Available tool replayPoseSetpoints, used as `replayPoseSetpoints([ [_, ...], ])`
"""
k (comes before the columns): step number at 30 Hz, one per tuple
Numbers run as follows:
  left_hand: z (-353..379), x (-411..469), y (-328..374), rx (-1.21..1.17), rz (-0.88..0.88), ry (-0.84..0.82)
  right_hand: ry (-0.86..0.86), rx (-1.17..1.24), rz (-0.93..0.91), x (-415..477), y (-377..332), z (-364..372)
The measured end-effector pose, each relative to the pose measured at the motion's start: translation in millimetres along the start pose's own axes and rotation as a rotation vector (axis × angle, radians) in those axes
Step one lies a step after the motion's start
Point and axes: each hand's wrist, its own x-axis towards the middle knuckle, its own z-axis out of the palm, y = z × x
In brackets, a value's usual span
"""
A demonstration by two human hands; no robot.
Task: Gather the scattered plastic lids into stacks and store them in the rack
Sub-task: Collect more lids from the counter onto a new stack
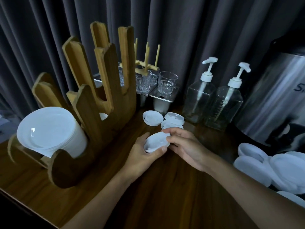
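The held lid [156, 142] sits above the table [165, 195], just in front of the rack [92, 113]. It is small, white and tilted toward the camera. Whether it is one lid or a short stack cannot be told.

Grip state:
- Left hand [142, 156]: curled under and around the near rim, cradling the held lid.
- Right hand [186, 146]: thumb and fingers pinch the right and far rim.

Three loose lids [175, 118] of the same small size lie on the table just behind the hands, touching or overlapping one another.

A pile [272, 169] of larger lids lies unsorted at the right edge of the table, well apart from the rack.

The rack is wooden, with several upright slots. Its lowest slot holds a stored stack [47, 129] of large lids, lying on its side. A white edge shows in a middle slot; its contents cannot be told. The taller slots appear empty.

Progress, as a judgement: one large stack is stored. The small lids are partly gathered. The three loose lids and the pile are left to stack and store. The task is roughly at its middle.

Behind the work area stand two pump bottles [199, 96], glasses [167, 83] and a steel urn [277, 100].
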Motion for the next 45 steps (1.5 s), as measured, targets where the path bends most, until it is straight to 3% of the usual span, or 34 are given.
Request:
replayPoseSetpoints([
  [8, -3, 7, -9, 0.02, -0.033, 0.121, 0.268, -1.053, -0.218, 78, -16, -37],
  [15, -5, 8, -9, -0.011, -0.029, 0.124, 0.219, -1.264, 0.048, 147, -11, -51],
  [28, -4, 6, -9, -0.016, 0.076, 0.064, 0.194, -1.236, 0.093, 125, -19, -59],
  [33, -4, 4, -8, -0.025, 0.085, 0.057, 0.303, -1.086, -0.039, 111, -15, -65],
  [39, -4, 4, -7, 0.012, 0.112, 0.02, 0.333, -0.721, -0.148, 59, -32, -54],
  [42, -2, 2, -5, 0.029, 0.128, -0.006, 0.247, -0.53, -0.222, 34, -36, -39],
  [45, 0, 1, -4, 0.053, 0.146, -0.022, 0.188, -0.502, -0.281, 17, -35, -25],
])
